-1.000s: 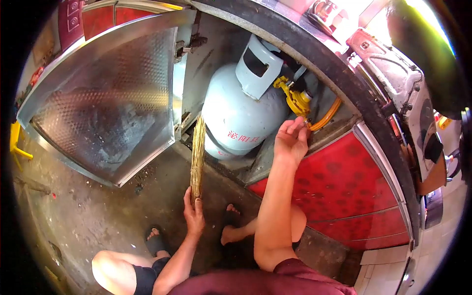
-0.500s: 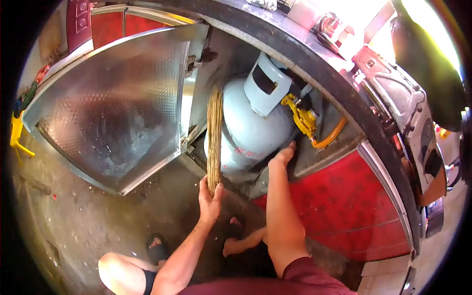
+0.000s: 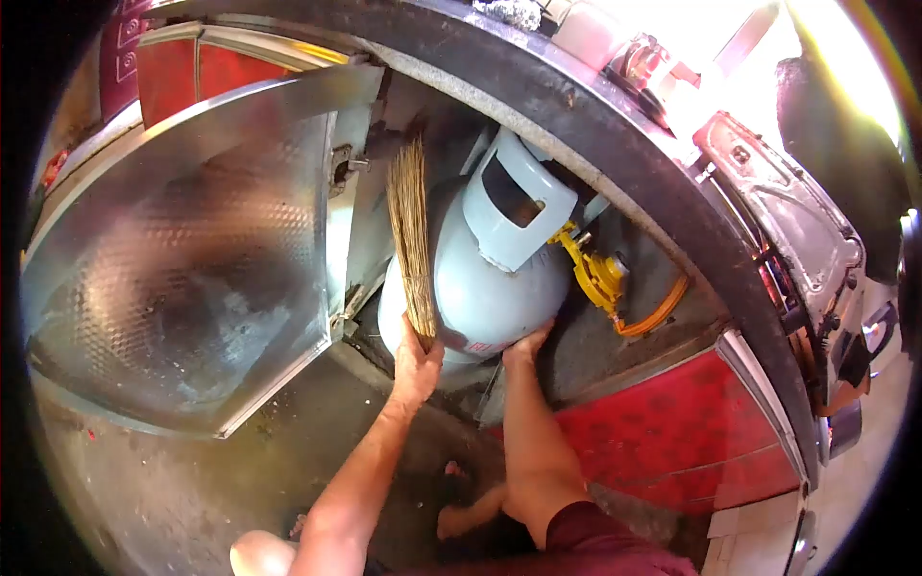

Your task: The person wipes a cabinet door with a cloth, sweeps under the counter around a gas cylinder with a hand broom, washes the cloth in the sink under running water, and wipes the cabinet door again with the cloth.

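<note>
Your left hand point(image 3: 419, 369) grips the straw bundle point(image 3: 410, 240) while your right hand point(image 3: 527, 345), closure unclear, touches the cylinder point(image 3: 499, 293), beside which cabinet floor point(image 3: 588, 353) reaches the red panel's point(image 3: 682, 432) edge.

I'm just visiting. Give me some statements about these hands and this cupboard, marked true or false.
1. The left grip holds a bundle of thin, straw-coloured stalks. True.
2. The silver, dimpled metal door is shut. False: it stands open.
3. The right grip is at the lower side of the rounded, pale-grey metal cylinder. True.
4. The chunky yellow regulator lies on the floor. False: it sits beside the cylinder's top.
5. A curved orange hose runs from the regulator. True.
</note>
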Available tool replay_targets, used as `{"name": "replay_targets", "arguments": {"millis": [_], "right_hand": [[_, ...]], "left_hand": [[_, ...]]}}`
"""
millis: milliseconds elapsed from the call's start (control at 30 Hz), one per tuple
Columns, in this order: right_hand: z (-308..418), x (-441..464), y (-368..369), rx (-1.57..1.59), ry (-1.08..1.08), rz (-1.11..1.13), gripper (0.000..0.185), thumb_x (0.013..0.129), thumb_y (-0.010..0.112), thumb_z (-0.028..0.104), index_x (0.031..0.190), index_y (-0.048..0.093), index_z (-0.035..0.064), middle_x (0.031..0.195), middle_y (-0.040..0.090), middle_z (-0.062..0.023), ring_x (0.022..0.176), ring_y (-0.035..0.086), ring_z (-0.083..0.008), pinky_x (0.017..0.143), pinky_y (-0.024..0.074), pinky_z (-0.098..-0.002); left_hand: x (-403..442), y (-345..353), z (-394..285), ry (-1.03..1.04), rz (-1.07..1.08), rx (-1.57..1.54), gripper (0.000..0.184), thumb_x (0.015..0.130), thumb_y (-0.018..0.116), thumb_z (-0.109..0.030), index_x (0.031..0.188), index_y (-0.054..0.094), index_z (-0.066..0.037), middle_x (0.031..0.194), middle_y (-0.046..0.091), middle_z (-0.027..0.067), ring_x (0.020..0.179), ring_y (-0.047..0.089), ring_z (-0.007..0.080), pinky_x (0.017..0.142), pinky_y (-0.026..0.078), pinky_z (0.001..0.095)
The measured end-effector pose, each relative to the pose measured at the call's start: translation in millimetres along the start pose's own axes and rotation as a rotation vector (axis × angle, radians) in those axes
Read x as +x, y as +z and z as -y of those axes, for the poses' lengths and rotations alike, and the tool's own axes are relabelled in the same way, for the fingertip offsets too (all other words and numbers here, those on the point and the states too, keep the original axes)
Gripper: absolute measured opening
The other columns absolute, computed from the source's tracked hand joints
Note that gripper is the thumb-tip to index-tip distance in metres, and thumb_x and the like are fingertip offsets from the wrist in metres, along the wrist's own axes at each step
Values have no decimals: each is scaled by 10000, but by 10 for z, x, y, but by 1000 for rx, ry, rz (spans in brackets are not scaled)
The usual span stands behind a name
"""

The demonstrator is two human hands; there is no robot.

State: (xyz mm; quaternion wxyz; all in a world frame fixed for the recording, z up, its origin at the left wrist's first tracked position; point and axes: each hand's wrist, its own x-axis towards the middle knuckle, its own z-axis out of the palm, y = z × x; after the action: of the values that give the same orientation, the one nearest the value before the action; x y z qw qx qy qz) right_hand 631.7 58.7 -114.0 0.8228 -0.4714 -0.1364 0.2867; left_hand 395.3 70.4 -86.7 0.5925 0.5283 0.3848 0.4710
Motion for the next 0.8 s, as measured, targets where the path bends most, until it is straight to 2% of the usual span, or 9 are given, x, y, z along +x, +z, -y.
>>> {"name": "replay_targets", "arguments": {"millis": [133, 200, 333, 400, 433, 533, 600, 667, 800], "right_hand": [[60, -443, 373, -68, -30, -167, 725, 915, 250, 617, 1464, 262, 143, 1502, 286, -36, 1357, 294, -247, 1120, 218, -409], [48, -466, 384, -72, 53, -201, 746, 910, 248, 632, 1475, 234, 146, 1514, 265, -35, 1371, 267, -244, 1128, 192, -414], [-41, -376, 223, -101, 28, -109, 786, 896, 234, 666, 1487, 203, 150, 1536, 211, -31, 1397, 200, -228, 1138, 151, -407], [-38, -307, 157, -204, 57, -179, 762, 906, 278, 628, 1480, 221, 131, 1528, 235, -33, 1377, 250, -236, 1125, 187, -403], [-6, -268, 122, -256, 68, -213, 750, 911, 300, 609, 1477, 230, 121, 1524, 247, -34, 1366, 275, -239, 1119, 205, -401], [166, -254, 42, -374, 51, -164, 696, 920, 385, 514, 1456, 267, 86, 1478, 335, -59, 1301, 378, -253, 1069, 291, -420], [197, -344, 86, -333, -233, -320, 540, 912, 504, 288, 1372, 371, 38, 1319, 481, -95, 1156, 495, -259, 979, 383, -413], [731, -1253, 646, -191, -355, -260, 473, 904, 531, 200, 1328, 411, 27, 1235, 521, -107, 1105, 519, -248, 954, 404, -402], [1214, -1610, 700, -99, -541, -193, 452, 884, 559, 114, 1292, 406, -5, 1157, 531, -95, 1039, 549, -228, 898, 445, -370]], "left_hand": [[206, -204, -46, -12, 25, 69, 597, 814, 565, -67, 1348, 302, -27, 899, 623, 236, 784, 627, 344, 695, 490, 409], [258, -277, -103, 132, 22, 15, 411, 821, 557, 4, 1176, 358, -56, 771, 546, 65, 625, 531, 141, 531, 451, 300], [281, -339, -133, 30, 71, 160, 623, 812, 576, -48, 1358, 279, -18, 962, 612, 204, 861, 611, 284, 736, 479, 356], [288, -338, -67, 48, 91, 88, 618, 816, 574, -45, 1354, 273, -7, 944, 609, 190, 828, 602, 266, 722, 476, 346], [263, -294, -111, 119, 47, 18, 373, 838, 566, -15, 1145, 358, -60, 777, 529, 61, 615, 507, 129, 526, 430, 274], [236, -276, -76, 175, 50, -25, 391, 829, 573, -18, 1160, 370, -68, 774, 519, 43, 603, 483, 114, 505, 412, 263], [21, -276, -260, 99, 61, 4, 421, 810, 563, -30, 1193, 389, -46, 804, 554, 120, 674, 525, 198, 607, 446, 338], [-204, -264, -306, 68, 76, 32, 433, 799, 557, -36, 1203, 401, -35, 807, 566, 156, 695, 539, 241, 650, 459, 376], [-519, -352, -293, 67, 105, 73, 397, 795, 556, -31, 1165, 412, -33, 739, 536, 140, 637, 502, 233, 607, 438, 360]]}}
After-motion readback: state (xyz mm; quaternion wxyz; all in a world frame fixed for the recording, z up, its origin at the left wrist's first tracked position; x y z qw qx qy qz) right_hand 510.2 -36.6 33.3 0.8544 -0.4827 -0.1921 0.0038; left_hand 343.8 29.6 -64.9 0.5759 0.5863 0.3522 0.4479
